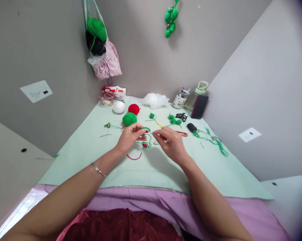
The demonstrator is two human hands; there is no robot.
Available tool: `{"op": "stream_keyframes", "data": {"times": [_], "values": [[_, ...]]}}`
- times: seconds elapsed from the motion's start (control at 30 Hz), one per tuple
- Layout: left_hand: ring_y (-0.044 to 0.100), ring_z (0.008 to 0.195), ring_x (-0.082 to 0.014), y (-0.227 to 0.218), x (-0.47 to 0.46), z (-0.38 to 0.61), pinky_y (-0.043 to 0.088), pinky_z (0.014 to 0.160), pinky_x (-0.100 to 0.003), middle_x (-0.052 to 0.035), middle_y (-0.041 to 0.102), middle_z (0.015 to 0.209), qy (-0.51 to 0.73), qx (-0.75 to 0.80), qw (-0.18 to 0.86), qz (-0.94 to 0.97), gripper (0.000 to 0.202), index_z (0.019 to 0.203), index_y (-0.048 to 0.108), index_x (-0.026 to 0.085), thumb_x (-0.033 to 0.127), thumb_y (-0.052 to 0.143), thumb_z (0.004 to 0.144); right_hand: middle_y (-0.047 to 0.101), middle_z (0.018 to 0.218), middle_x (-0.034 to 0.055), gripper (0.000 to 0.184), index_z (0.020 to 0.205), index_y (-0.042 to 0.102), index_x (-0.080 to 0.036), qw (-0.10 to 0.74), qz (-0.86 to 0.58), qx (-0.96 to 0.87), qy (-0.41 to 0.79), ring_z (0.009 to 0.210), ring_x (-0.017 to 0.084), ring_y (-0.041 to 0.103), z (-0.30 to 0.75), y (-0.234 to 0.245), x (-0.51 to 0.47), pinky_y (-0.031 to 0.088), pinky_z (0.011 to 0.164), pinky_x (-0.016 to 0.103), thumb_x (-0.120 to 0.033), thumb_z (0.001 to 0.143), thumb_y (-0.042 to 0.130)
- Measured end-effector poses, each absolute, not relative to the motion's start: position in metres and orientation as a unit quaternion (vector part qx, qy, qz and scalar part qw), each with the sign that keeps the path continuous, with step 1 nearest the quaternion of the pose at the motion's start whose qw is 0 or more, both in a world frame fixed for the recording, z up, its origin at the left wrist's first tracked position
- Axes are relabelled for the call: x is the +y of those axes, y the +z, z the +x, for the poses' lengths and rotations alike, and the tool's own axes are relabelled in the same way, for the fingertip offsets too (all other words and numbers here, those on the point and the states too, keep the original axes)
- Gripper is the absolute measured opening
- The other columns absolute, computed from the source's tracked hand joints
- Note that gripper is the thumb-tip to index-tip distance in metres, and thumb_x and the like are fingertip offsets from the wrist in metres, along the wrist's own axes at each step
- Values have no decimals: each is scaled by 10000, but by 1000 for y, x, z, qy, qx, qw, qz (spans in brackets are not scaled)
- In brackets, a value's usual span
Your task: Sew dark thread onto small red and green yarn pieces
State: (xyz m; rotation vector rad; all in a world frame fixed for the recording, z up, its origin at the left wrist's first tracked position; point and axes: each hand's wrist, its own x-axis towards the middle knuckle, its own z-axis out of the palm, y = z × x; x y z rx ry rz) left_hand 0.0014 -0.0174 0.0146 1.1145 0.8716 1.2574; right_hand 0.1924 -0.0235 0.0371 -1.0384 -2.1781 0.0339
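My left hand (pixel 132 136) is closed, pinching a small green and red crocheted piece (pixel 147 130) between thumb and fingers. Just right of it, the closed fingertips of my right hand (pixel 169 140) grip a thin needle-like tool (pixel 151 132) whose tip meets the piece; its exact kind is too small to make out. Below the hands lies another red and green crocheted piece (pixel 145 145) with loose green yarn. A curved red strand (pixel 134 158) rests nearer to me. Behind my right hand a yellow-handled crochet hook (pixel 159 124) is partly hidden.
Green (pixel 129 119), red (pixel 134 109) and white yarn balls (pixel 119 106) sit behind my left hand. White stuffing (pixel 155 100) lies at the back. Rightward are black scissors (pixel 181 116), green yarn scraps (pixel 216 140), a phone (pixel 199 107), a bottle (pixel 191 100) and a pen cup (pixel 180 99).
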Motion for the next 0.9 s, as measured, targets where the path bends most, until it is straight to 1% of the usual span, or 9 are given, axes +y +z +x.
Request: {"op": "stream_keyframes", "data": {"times": [0.13, 0.3, 0.4, 0.53, 0.67, 0.8, 0.9], "values": [[655, 704, -133, 16, -19, 1, 591, 784, -359, 19, 624, 754, 537, 376, 582, 482, 271, 835, 624, 155, 379, 752, 750, 579, 677, 13, 157, 843, 683, -193, 364, -393, -844, -2, 638, 137, 504, 193, 37, -23, 366, 628, 269, -171, 923, 549], [645, 719, -140, 17, -20, 2, 597, 778, -359, 13, 625, 718, 526, 375, 581, 495, 246, 828, 644, 157, 368, 749, 757, 583, 684, 15, 156, 846, 685, -193, 362, -399, -843, 9, 642, 137, 512, 192, 37, -23, 373, 631, 269, -167, 919, 550], [650, 738, -150, 17, -19, 1, 598, 796, -381, -2, 647, 727, 518, 366, 593, 495, 257, 869, 660, 152, 370, 745, 765, 615, 710, 18, 136, 853, 689, -198, 377, -410, -828, 69, 647, 137, 527, 194, 37, -22, 385, 627, 267, -163, 902, 567], [656, 757, -156, 17, -18, 0, 591, 813, -386, -19, 669, 751, 503, 347, 613, 500, 272, 912, 671, 144, 379, 727, 786, 652, 737, 18, 95, 856, 699, -194, 399, -424, -794, 174, 620, 125, 515, 197, 39, -21, 385, 593, 259, -209, 881, 609], [668, 734, -159, 16, -17, -2, 586, 800, -372, -28, 681, 748, 484, 336, 621, 518, 275, 931, 681, 137, 374, 719, 798, 618, 671, 9, 125, 820, 698, -175, 393, -429, -774, 252, 590, 116, 471, 197, 43, -21, 354, 558, 257, -265, 874, 629], [679, 704, -161, 15, -16, -2, 583, 796, -367, -35, 688, 743, 466, 324, 632, 529, 264, 932, 679, 128, 366, 698, 820, 571, 613, -3, 171, 803, 694, -167, 387, -432, -757, 300, 581, 113, 441, 196, 45, -20, 326, 548, 257, -318, 867, 644], [673, 703, -153, 15, -15, -2, 584, 790, -354, -31, 680, 745, 463, 311, 646, 521, 253, 928, 679, 128, 359, 694, 825, 540, 608, -11, 205, 810, 696, -168, 386, -424, -748, 335, 579, 108, 405, 198, 44, -17, 299, 540, 257, -363, 857, 655]]}}
